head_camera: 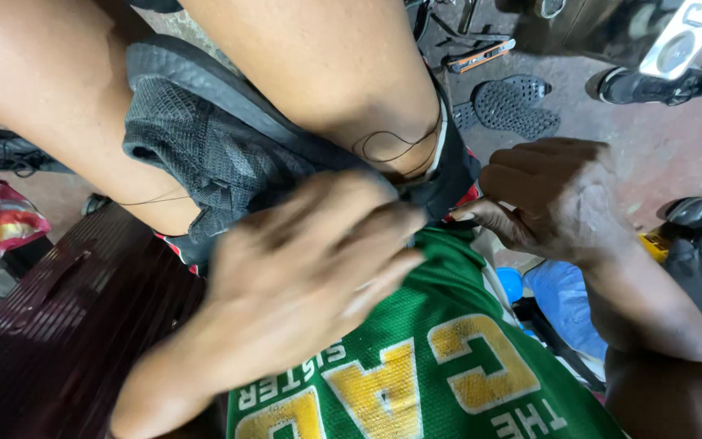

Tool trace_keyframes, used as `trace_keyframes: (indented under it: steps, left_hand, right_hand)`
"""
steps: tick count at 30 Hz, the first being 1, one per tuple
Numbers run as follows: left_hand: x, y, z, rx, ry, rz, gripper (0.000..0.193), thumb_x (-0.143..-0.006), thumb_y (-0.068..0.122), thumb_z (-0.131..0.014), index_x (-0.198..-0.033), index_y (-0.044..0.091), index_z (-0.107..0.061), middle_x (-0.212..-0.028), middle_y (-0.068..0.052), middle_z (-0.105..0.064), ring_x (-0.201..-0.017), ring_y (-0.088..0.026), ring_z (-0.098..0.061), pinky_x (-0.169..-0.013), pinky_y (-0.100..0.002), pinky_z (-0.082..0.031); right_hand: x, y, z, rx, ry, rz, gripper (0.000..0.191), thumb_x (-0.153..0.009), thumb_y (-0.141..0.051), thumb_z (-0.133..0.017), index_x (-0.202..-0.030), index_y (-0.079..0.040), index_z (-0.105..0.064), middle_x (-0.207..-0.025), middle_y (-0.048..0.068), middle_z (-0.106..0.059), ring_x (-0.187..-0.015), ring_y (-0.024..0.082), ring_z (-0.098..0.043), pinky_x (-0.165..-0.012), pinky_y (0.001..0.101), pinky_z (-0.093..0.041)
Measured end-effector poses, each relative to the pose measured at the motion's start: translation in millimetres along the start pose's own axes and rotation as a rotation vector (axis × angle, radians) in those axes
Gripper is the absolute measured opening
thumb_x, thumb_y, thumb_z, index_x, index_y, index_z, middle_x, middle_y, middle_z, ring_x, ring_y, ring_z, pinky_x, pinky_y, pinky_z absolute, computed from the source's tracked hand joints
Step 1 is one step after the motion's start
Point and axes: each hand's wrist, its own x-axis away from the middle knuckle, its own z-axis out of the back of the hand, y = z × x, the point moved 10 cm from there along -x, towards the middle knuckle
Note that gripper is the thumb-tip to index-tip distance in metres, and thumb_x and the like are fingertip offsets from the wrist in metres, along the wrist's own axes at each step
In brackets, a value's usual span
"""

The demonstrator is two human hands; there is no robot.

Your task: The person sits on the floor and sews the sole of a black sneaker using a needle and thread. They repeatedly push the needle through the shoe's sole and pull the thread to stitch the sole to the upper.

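A dark mesh shoe point(205, 138) is shown clamped between the person's bare knees, sole uppermost, above a green jersey point(440, 358) with yellow lettering. The left hand point(302, 276), blurred, is laid over the shoe's heel end with fingers partly curled; what it pinches cannot be told. The right hand point(546, 203) is closed at the shoe's edge, thumb and forefinger pressed together as if on a fine item, which is too small to be made out. A thin dark thread point(392, 146) is seen looped over the knee. Hand-stitching of the shoe is judged to be in hand; a steady grip and taut thread would be called for. A loose insole point(513, 106) lies on the floor point(660, 146).
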Motion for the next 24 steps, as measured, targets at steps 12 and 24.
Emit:
trace_keyframes:
  steps: [12,24]
  left_hand:
    - [-6.2,-29.3,-45.3,0.490,-0.003,0.035,0.019,-0.102,0.005,-0.065,-0.118,0.008,-0.054,-0.092,-0.008,-0.064,-0.081,-0.020,-0.067,-0.081,-0.038,-0.055]
    - [23.6,-56.0,-45.6,1.244,-0.086,0.250,0.053,-0.093,-0.016,-0.044,-0.142,0.002,-0.052,-0.100,-0.011,-0.071,-0.083,-0.010,-0.069,-0.077,-0.023,-0.059]
  right_hand:
    - [-5.6,-12.4,-33.4,-0.401,-0.018,0.108,0.046,-0.081,-0.053,-0.077,-0.093,-0.010,-0.068,-0.075,0.002,-0.063,-0.055,0.017,-0.054,-0.052,0.0359,-0.044]
    - [7.4,-14.2,-67.9,-1.017,-0.330,-0.165,0.005,-0.094,-0.010,-0.074,-0.092,-0.006,-0.071,-0.075,0.001,-0.073,-0.058,0.005,-0.061,-0.052,0.0239,-0.043]
